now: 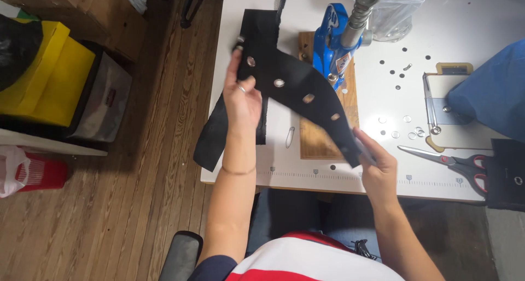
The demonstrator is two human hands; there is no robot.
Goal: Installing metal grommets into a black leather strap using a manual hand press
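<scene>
Both forearms bare, reaching forward from the torso. Left hand (242, 98) raised, palm toward the camera, ring on one finger, thin band at the wrist; thumb and fingers closed in a pinch grip. Right hand (377, 163) lower and nearer the body, fingers curled, grip pinched shut at the fingertips.

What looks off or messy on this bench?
Loose metal eyelets lie scattered over the white table right of the blue press, not in a container. A safety pin lies loose beside the wooden board. The black strip, held by both hands, looks intact.
</scene>
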